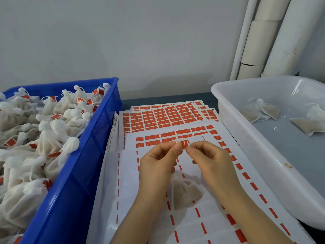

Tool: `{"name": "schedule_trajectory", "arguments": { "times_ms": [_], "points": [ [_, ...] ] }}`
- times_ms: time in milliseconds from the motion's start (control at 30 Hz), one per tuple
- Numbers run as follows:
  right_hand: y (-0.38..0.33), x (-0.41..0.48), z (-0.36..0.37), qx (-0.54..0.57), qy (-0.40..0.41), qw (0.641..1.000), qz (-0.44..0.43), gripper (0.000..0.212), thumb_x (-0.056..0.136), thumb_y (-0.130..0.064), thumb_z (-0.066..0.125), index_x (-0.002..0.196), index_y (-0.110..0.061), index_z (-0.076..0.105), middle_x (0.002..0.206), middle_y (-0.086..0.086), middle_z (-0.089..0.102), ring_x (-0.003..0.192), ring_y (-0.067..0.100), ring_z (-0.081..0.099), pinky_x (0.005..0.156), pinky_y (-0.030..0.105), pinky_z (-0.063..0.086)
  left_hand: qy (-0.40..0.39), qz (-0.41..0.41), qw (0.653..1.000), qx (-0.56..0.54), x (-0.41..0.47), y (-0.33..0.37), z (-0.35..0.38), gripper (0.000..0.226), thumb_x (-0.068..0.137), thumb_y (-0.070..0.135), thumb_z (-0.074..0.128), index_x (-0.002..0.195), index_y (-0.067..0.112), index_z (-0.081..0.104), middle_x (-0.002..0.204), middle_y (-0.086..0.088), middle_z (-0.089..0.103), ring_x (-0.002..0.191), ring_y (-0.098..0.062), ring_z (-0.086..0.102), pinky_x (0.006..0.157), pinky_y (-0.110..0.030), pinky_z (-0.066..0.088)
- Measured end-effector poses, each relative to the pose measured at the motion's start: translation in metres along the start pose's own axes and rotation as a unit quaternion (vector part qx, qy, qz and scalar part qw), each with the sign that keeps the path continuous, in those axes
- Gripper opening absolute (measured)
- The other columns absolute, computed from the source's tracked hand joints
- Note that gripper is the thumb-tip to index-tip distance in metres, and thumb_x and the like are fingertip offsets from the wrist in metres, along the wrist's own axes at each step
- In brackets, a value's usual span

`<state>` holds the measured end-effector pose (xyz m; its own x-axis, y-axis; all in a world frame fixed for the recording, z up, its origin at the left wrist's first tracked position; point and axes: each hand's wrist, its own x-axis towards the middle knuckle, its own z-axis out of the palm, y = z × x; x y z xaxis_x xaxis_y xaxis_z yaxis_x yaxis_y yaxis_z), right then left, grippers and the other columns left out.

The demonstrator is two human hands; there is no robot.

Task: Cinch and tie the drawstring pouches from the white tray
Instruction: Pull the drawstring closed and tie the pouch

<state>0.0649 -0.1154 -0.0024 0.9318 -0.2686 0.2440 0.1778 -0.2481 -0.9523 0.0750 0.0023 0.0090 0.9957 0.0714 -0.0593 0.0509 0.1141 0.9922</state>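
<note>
A red label (183, 144) pinched over a pouch (186, 192)
The left hand (158, 166) and right hand (211, 164) grip the red label with curled fingers (177, 147); the pouch lies on label sheets (158, 118) beside the white tray (228, 110).

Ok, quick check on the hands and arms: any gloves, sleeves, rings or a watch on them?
No. The left hand and right hand are bare: no gloves, rings or bands show. Both forearms are uncovered down to the frame's edge, so no sleeve or watch is in view. The visible nails look short and unpainted.
</note>
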Motion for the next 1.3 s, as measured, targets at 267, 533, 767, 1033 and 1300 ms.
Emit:
{"name": "schedule_trajectory", "arguments": {
  "times_ms": [267,533,767,1033,1300],
  "points": [
    [0.002,0.0,0.0,-0.003,0.002,1.0,0.003,0.012,0.083,-0.03,0.064,0.073,-0.035,0.059,0.07,-0.034,0.061,0.077,-0.01,0.058,0.054,0.004,0.042,-0.001,0.001,1.0,0.007,-0.001,0.0,0.001,0.027,0.061,0.047,0.066,0.08,0.03,0.075,0.079,0.008,0.072,0.065,-0.01,0.061,0.057,-0.016,0.047],
    [0.002,0.001,0.001,-0.007,0.005,1.0,0.001,0.012,0.083,-0.029,0.064,0.073,-0.034,0.058,0.07,-0.025,0.062,0.075,0.0,0.061,0.055,0.005,0.043,-0.002,0.001,1.0,0.003,-0.001,0.0,0.001,0.025,0.061,0.047,0.066,0.079,0.032,0.075,0.08,0.009,0.072,0.067,-0.01,0.061,0.058,-0.018,0.047],
    [-0.003,0.002,0.002,0.018,-0.006,1.0,0.016,0.013,0.08,-0.034,0.064,0.088,-0.032,0.054,0.091,-0.017,0.062,0.082,0.011,0.062,0.07,0.016,0.049,-0.009,0.011,1.0,0.007,0.001,-0.002,-0.001,0.025,0.064,0.045,0.066,0.08,0.029,0.075,0.077,0.008,0.071,0.06,-0.003,0.06,0.055,-0.016,0.046],
    [-0.008,-0.001,-0.001,0.019,0.002,1.0,-0.005,0.013,0.068,-0.047,0.056,0.079,-0.04,0.058,0.073,-0.039,0.06,0.083,-0.012,0.058,0.061,0.0,0.044,-0.011,0.009,1.0,0.014,0.002,-0.003,0.0,0.025,0.061,0.046,0.064,0.078,0.031,0.074,0.077,0.01,0.071,0.064,-0.004,0.064,0.055,-0.014,0.048],
    [-0.006,0.0,-0.002,0.024,0.009,1.0,0.0,0.017,0.066,-0.049,0.054,0.079,-0.039,0.058,0.072,-0.041,0.059,0.079,-0.016,0.057,0.056,-0.002,0.042,-0.008,-0.007,1.0,0.003,0.004,-0.002,0.0,0.023,0.067,0.041,0.066,0.085,0.028,0.073,0.079,0.009,0.072,0.071,-0.007,0.067,0.06,-0.022,0.053]
  ]
}}
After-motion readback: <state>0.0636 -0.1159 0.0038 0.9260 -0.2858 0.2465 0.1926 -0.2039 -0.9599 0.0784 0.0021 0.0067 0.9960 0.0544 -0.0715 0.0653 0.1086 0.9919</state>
